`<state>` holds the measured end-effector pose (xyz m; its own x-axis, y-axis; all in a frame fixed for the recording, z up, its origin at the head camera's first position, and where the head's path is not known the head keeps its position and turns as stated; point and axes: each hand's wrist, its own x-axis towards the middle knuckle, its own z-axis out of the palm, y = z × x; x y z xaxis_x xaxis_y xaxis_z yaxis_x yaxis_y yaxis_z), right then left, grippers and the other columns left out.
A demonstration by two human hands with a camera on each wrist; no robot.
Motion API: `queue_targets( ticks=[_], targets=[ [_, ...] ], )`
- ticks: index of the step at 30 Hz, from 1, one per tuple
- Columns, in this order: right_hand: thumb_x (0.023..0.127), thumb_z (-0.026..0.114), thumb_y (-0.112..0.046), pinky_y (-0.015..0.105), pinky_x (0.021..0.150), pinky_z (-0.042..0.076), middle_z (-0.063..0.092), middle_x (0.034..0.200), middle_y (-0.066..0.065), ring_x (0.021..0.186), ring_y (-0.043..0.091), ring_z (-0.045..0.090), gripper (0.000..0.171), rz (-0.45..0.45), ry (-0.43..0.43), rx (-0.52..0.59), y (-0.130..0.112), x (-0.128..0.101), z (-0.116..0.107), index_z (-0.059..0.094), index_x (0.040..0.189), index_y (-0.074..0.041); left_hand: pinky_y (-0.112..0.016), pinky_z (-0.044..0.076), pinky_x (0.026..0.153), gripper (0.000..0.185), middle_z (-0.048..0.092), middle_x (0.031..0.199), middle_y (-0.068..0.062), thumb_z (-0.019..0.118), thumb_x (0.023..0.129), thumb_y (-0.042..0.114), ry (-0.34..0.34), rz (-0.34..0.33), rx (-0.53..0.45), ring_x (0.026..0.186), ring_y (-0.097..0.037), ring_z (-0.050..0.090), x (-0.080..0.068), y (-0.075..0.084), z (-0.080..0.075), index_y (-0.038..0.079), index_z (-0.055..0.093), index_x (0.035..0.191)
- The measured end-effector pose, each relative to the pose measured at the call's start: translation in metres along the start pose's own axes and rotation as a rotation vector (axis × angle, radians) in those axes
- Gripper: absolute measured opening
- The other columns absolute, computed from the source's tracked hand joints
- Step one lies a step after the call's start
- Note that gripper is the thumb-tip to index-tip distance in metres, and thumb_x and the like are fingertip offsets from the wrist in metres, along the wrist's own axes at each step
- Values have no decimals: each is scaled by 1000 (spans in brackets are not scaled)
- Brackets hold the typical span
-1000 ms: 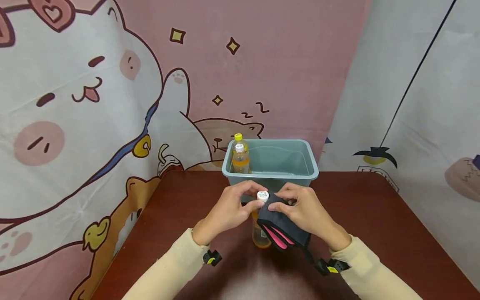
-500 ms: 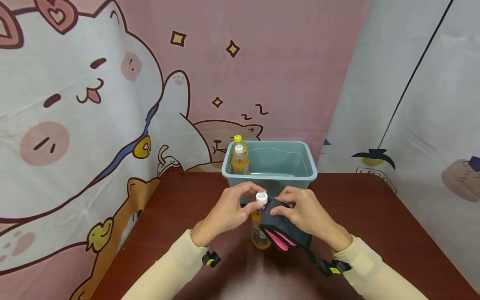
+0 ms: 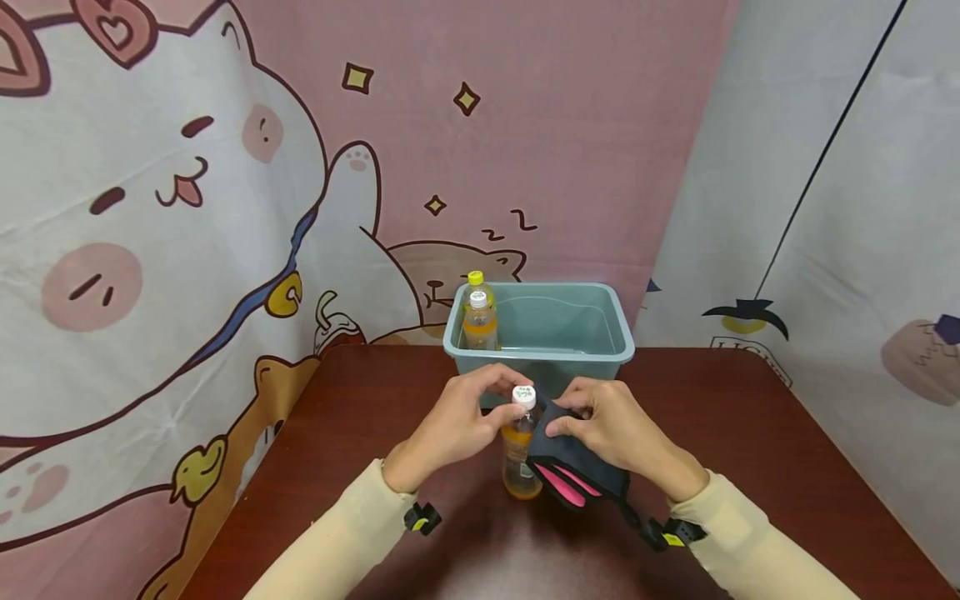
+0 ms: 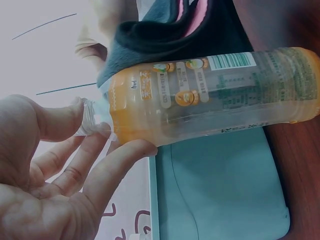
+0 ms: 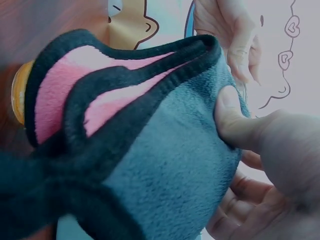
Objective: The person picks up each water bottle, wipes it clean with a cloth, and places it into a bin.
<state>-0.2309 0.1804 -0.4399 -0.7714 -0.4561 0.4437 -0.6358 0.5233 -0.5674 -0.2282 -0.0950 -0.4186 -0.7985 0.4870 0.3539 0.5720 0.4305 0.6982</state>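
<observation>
A clear plastic bottle with an orange-banded label (image 3: 519, 467) stands upright on the table, its white cap (image 3: 524, 395) marked with dark writing. My left hand (image 3: 468, 417) pinches it at the cap and neck between thumb and fingers; the left wrist view shows more fingers beside the bottle's shoulder (image 4: 127, 117). My right hand (image 3: 617, 425) pinches a folded grey cloth (image 3: 573, 442) with pink inner layers and black edging. It lies against the right side of the bottle and hides part of it. The right wrist view shows the thumb pressed on the plush cloth (image 5: 175, 145).
Behind the hands stands a light blue plastic bin (image 3: 618, 354). Inside its left end are a yellow-capped bottle (image 3: 476, 279) and a white-capped bottle (image 3: 480, 327). The dark red-brown table (image 3: 360, 433) meets cartoon-printed cloth walls (image 3: 600, 150).
My right hand has shifted the cloth slightly right and down, uncovering more of the bottle. My left hand keeps its pinch at the cap.
</observation>
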Motion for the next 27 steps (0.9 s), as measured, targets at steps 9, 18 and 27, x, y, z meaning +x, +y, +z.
queue_targets(
  ticks=[9,18,27],
  targets=[
    [93,99,-24,22,66,60,80,95,-7,78,-3,66,24,7,-136,-31,18,-9,12,94,111,-10,-49,68,110,34,84,132,1,85,108,11,5,-4,5,124,-20,80,-1,0,1,18,76,140],
    [91,101,-27,20,67,59,80,94,-8,81,-4,67,23,14,-237,-66,35,-17,36,94,107,-12,-47,69,109,33,84,133,2,85,108,12,5,-10,15,123,-19,80,-2,-1,2,19,76,139],
    [88,104,-27,21,56,42,62,75,-14,68,-4,47,15,41,-315,-176,43,-21,54,90,87,-21,-47,69,107,33,84,132,2,85,108,12,8,5,6,121,-19,79,0,-1,2,19,77,139]
  ],
)
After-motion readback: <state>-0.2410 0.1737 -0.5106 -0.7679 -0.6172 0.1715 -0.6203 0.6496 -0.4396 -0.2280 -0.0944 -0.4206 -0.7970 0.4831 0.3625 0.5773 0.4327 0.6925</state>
